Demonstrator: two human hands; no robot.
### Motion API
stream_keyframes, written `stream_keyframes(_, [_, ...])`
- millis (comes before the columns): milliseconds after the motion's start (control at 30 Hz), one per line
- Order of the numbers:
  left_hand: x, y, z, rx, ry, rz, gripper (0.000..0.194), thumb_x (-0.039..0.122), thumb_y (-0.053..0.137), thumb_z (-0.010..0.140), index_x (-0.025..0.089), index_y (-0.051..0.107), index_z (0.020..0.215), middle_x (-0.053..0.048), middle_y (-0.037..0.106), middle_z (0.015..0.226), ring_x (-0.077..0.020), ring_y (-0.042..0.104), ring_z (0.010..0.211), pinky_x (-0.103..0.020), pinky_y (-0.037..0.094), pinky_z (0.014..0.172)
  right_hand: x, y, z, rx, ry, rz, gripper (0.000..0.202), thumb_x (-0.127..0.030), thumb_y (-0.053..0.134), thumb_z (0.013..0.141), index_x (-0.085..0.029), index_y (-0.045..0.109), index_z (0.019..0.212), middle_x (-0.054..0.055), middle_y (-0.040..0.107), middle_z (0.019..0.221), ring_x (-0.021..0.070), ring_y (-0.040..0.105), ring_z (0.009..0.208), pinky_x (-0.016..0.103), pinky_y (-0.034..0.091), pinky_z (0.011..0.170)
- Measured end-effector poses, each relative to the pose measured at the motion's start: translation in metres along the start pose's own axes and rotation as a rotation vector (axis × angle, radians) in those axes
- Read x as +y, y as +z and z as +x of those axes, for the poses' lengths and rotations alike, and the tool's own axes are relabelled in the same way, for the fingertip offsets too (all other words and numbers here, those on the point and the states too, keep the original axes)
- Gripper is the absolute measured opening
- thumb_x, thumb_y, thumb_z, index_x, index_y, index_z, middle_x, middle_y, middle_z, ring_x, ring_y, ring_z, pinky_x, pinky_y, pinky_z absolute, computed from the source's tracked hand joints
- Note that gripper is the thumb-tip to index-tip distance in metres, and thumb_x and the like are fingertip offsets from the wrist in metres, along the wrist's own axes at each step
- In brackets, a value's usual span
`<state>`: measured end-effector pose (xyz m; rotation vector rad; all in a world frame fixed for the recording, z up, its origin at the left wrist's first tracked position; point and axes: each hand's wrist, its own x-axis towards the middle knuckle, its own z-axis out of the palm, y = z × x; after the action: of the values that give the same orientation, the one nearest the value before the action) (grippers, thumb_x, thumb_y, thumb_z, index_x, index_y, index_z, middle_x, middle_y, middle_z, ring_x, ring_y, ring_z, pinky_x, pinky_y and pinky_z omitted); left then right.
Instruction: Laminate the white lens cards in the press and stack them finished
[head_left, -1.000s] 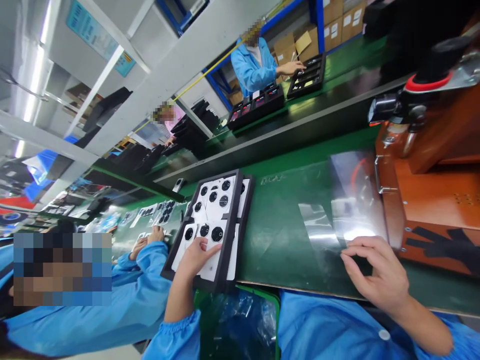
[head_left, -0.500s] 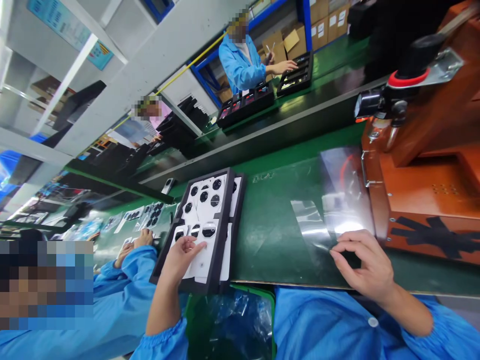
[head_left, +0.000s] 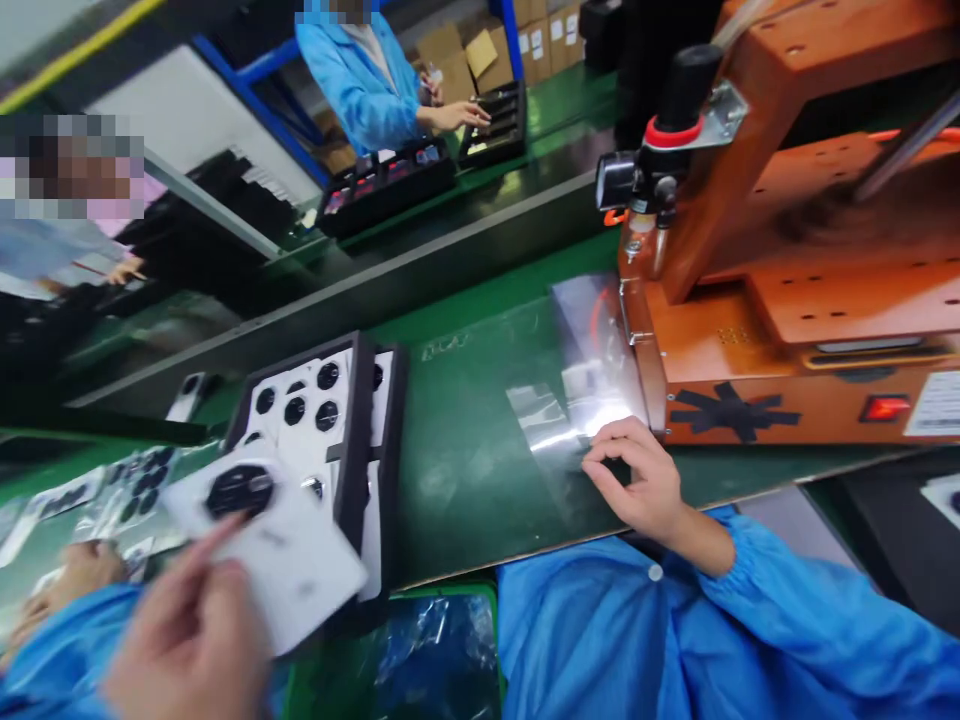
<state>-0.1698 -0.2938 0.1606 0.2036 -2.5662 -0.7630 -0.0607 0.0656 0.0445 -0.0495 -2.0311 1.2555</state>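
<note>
My left hand (head_left: 199, 630), blurred, is closed on a white phone back cover (head_left: 292, 560) with a black round camera window. It holds the cover raised and tilted in front of a black tray (head_left: 365, 440), whose white covers (head_left: 307, 395) have similar round windows. Part of the tray is hidden behind the raised cover. Over the bench, my right hand (head_left: 634, 475) has thumb and forefinger pinched into a ring. Its fingertips are at the edge of a strip of clear film (head_left: 540, 415); whether they grip anything I cannot make out.
An orange press machine (head_left: 750, 350) with a gauge stands at the right. A green bin (head_left: 495, 610) lined with clear plastic is below the bench edge. A co-worker's hands (head_left: 82, 575) work at the left; another person (head_left: 367, 85) handles black trays opposite.
My left hand has lifted a white phone back cover from the tray and brought it nearer. My right hand keeps its pinch beside the film. The view has turned right.
</note>
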Motion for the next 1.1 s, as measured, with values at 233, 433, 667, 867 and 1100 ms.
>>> stream_keyframes(233, [0.058, 0.134, -0.131, -0.641, 0.305, -0.464, 0.035, 0.031, 0.05, 0.098, 0.018, 0.073, 0.121, -0.009, 0.074, 0.105, -0.0189, 0.069, 0.091, -0.029, 0.054, 0.078, 0.001, 0.013, 0.028, -0.01, 0.396, 0.149, 0.016, -0.032, 0.067, 0.092, -0.022, 0.068, 0.08, 0.004, 0.064, 0.092, 0.0171, 0.059, 0.08, 0.032, 0.047, 0.067])
stream_keyframes(433, [0.05, 0.141, -0.139, -0.52, 0.64, -0.186, 0.051, 0.039, 0.062, 0.095, 0.013, 0.058, 0.139, -0.011, 0.067, 0.097, -0.0234, 0.063, 0.09, -0.035, 0.051, 0.079, 0.018, 0.023, 0.048, -0.116, 0.432, 0.035, 0.012, -0.027, 0.067, 0.087, -0.021, 0.07, 0.077, 0.004, 0.064, 0.094, 0.0158, 0.058, 0.08, 0.031, 0.047, 0.071])
stream_keyframes(667, [0.034, 0.129, -0.137, -0.668, 1.003, -0.111, 0.059, 0.048, 0.072, 0.088, 0.023, 0.057, 0.14, -0.014, 0.058, 0.147, -0.0356, 0.047, 0.139, -0.05, 0.034, 0.108, 0.013, 0.036, 0.05, -0.215, 0.423, -0.134, 0.01, -0.023, 0.069, 0.088, -0.022, 0.073, 0.079, 0.003, 0.066, 0.099, 0.0203, 0.061, 0.101, 0.038, 0.04, 0.091])
stream_keyframes(867, [0.042, 0.14, -0.151, -0.542, 0.948, -0.14, 0.058, 0.053, 0.074, 0.086, 0.023, 0.063, 0.134, -0.013, 0.066, 0.139, -0.0337, 0.057, 0.13, -0.047, 0.036, 0.104, 0.001, 0.048, 0.048, -0.383, 0.422, -0.275, 0.009, -0.021, 0.07, 0.088, -0.022, 0.073, 0.079, 0.002, 0.066, 0.102, 0.0213, 0.057, 0.106, 0.039, 0.032, 0.091])
stream_keyframes(1100, [0.039, 0.141, -0.149, -0.525, 0.953, -0.136, 0.059, 0.056, 0.075, 0.084, 0.022, 0.065, 0.132, -0.011, 0.067, 0.138, -0.0322, 0.059, 0.127, -0.047, 0.037, 0.103, 0.004, 0.053, 0.04, -0.394, 0.338, -0.359, 0.011, -0.021, 0.069, 0.088, -0.02, 0.071, 0.077, 0.002, 0.067, 0.099, 0.0207, 0.055, 0.1, 0.038, 0.03, 0.087])
